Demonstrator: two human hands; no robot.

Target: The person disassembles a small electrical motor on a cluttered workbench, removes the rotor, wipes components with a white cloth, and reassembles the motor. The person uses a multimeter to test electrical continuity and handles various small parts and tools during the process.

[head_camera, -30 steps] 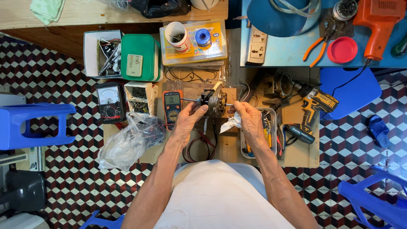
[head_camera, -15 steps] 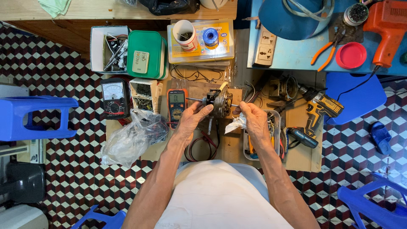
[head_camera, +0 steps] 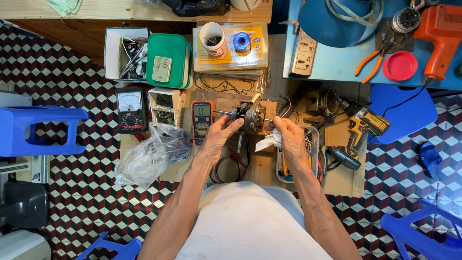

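Both hands, left hand [head_camera: 219,137] and right hand [head_camera: 288,137], half-curled, grip small grey metal motor [head_camera: 250,117]; shaft horizontal, white tissue [head_camera: 267,141] under right palm.

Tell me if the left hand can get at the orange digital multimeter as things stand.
Probably yes: the orange digital multimeter lies face up just beside the left hand, nothing covering it, though that hand is busy holding the small motor.

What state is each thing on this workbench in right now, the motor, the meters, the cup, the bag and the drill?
Small motor: held up between left hand and right hand, shaft sideways.
Digital multimeter: lying flat, face up.
Analogue meter: lying flat, face up.
White cup: upright, open.
Clear plastic bag: crumpled, lying on its side.
Yellow drill: lying on its side.
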